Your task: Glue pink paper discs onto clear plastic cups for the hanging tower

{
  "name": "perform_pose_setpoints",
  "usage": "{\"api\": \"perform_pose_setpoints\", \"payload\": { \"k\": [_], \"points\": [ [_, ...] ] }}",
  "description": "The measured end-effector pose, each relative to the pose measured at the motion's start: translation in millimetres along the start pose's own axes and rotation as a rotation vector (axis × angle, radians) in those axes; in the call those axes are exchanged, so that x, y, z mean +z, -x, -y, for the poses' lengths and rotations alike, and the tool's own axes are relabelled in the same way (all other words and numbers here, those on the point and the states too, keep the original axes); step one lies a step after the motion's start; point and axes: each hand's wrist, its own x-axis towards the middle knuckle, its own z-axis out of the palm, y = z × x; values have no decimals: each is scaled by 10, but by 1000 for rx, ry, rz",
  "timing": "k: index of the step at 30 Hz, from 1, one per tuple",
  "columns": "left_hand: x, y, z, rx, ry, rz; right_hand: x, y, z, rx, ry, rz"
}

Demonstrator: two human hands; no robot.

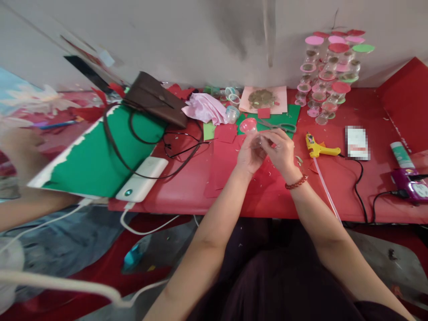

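My left hand [251,152] and my right hand [280,149] meet above the red table, fingers curled and thumbs close together. Both pinch at something too small to make out between the fingertips. Just beyond the left fingers is a small clear plastic cup with a red round top [248,125]; whether that hand touches it I cannot tell. Grey-handled scissors [282,127] lie behind my right hand, on green card [294,113]. Under and beside the hands are red paper sheets [224,160]. A yellow glue gun [321,148] with a long clear glue stick rests to the right.
Stacked clear cups with coloured discs [329,76] are at the back right. A brown bag [155,100] lies on a green board [100,156], near a white power bank [142,180]. Cables cross the table's front edge. Another person's arm [30,209] is at far left.
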Motion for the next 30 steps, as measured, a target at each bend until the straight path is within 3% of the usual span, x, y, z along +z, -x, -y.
{"api": "perform_pose_setpoints", "payload": {
  "k": [5,11,18,30],
  "points": [
    [45,16,35,21,8,5,4,11,-23,8,67,25],
    [64,3,55,22,-21,-36,25,6,-41,37,96,-44],
    [41,-27,29,20,-14,-47,26,-17,17,132,-58,-89],
    [19,-17,30,53,-8,12,47,12,-22,-22,-42,-87]
  ]
}}
